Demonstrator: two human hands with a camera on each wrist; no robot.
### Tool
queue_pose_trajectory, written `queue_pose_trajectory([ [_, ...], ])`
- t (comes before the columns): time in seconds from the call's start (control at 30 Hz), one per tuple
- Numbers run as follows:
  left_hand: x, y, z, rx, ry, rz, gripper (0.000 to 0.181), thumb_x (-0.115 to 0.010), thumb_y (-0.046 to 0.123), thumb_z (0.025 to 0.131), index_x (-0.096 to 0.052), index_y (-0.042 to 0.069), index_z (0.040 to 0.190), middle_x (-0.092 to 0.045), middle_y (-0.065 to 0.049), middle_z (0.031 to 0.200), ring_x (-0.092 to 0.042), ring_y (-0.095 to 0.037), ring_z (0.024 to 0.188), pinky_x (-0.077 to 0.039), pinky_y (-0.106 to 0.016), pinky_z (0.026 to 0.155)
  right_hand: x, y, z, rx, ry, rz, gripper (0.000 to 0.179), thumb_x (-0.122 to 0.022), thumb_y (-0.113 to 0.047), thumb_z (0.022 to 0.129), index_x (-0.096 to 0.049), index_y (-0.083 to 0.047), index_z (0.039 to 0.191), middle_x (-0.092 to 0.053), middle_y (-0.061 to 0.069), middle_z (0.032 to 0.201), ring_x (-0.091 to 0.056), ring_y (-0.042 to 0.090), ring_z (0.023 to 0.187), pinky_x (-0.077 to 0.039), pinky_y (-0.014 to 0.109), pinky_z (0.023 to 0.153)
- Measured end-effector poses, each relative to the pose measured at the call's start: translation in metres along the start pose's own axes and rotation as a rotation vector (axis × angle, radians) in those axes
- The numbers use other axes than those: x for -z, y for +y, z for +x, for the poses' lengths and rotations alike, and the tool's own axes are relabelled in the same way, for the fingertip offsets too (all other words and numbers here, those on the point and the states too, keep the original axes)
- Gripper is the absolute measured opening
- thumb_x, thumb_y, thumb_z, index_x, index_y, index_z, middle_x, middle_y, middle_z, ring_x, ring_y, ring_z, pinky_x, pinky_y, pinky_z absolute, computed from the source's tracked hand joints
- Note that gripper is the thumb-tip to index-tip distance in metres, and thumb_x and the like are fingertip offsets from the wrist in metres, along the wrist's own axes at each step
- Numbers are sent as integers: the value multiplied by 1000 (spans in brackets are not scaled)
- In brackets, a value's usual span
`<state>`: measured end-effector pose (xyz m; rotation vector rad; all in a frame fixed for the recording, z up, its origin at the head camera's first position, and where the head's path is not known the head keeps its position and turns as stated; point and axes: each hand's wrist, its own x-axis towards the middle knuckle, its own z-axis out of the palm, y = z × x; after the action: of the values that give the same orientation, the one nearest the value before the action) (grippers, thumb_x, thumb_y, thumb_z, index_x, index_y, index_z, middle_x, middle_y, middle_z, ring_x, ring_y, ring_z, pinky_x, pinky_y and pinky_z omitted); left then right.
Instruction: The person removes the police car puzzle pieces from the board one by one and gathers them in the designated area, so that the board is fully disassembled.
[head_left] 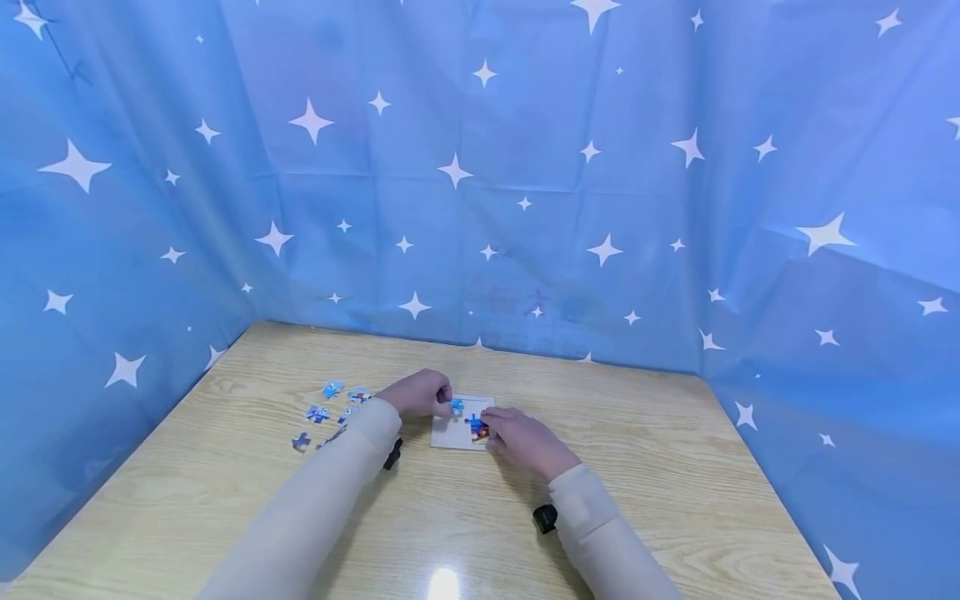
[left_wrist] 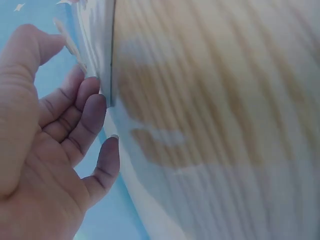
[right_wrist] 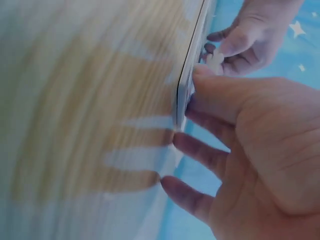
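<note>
A white puzzle board (head_left: 446, 437) lies on the table between the hands. Joined blue and dark jigsaw pieces (head_left: 477, 427) fill its lower right corner. Over the upper left part of the board, my left hand (head_left: 417, 393) pinches a blue jigsaw piece (head_left: 457, 405) between thumb and fingers; the left wrist view shows this piece (left_wrist: 72, 46) edge-on. My right hand (head_left: 531, 442) rests at the board's right edge, its fingertips on the joined pieces. In the right wrist view, its thumb lies on the board (right_wrist: 181, 95), and two loosely bent fingers touch the tabletop.
Several loose jigsaw pieces (head_left: 317, 413) lie left of the left forearm, some partly hidden by the sleeve. The wooden table (head_left: 645, 433) runs back to a blue curtain (head_left: 525, 275) with white stars. Black wrist devices (head_left: 545, 518) sit under both sleeves.
</note>
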<state>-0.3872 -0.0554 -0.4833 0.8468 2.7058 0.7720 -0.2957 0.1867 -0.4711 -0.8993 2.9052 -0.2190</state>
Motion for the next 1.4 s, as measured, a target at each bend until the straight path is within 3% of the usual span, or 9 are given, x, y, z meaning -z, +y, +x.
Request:
queue_pose_trajectory([
  [0.13, 13, 2, -11, -27, 25, -27, 6, -69, 12, 88, -68, 10, 94, -63, 1, 87, -56, -13, 77, -50, -32, 76, -2, 2, 3, 12, 36, 42, 39, -65, -22, 101, -62, -3, 135, -49, 15, 149, -47, 36, 137, -43, 50, 108],
  [0.27, 32, 1, -26, -23, 66, -23, 8, -68, 11, 89, -68, 10, 98, -63, 1, 92, -57, -14, 81, -51, -32, 78, -4, 5, 4, -22, 42, 119, 38, -64, -20, 101, -62, -3, 135, -44, 20, 153, -40, 40, 142, -40, 52, 110],
  [0.47, 58, -13, -55, 0, 99, 37, 14, -70, 13, 91, -67, 6, 102, -63, -2, 96, -55, -17, 84, -50, -35, 78, -5, 6, 3, -30, 33, 153, 39, -64, -18, 101, -60, -3, 136, -43, 22, 154, -38, 41, 143, -39, 51, 111],
  [0.6, 67, -27, -70, 39, 103, 66, 15, -71, 12, 91, -67, 4, 103, -62, -3, 95, -54, -18, 83, -49, -36, 76, -5, 6, 2, -25, 38, 170, 38, -64, -18, 101, -60, -2, 136, -43, 22, 153, -39, 41, 142, -41, 50, 110],
  [0.9, 66, -46, -87, 42, 98, 131, 20, -75, 14, 90, -68, 5, 106, -64, -4, 103, -59, -17, 87, -53, -40, 83, -11, 8, 6, -1, 51, 150, 39, -64, -19, 101, -59, -2, 135, -44, 20, 152, -40, 40, 141, -41, 51, 109],
  [1.2, 50, -53, -76, -66, 91, 297, 15, -83, 13, 81, -74, 12, 93, -61, -1, 100, -56, -16, 87, -53, -34, 78, -13, 8, 5, 1, 60, 120, 38, -63, -20, 102, -59, -3, 136, -45, 19, 151, -42, 40, 139, -42, 54, 107],
  [1.4, 47, -56, -73, -47, 83, 318, 12, -81, 15, 83, -73, 16, 92, -59, 2, 101, -52, -14, 87, -49, -34, 75, -13, 7, 4, -6, 67, 137, 37, -63, -18, 102, -59, -3, 135, -45, 19, 152, -41, 39, 140, -41, 52, 109],
])
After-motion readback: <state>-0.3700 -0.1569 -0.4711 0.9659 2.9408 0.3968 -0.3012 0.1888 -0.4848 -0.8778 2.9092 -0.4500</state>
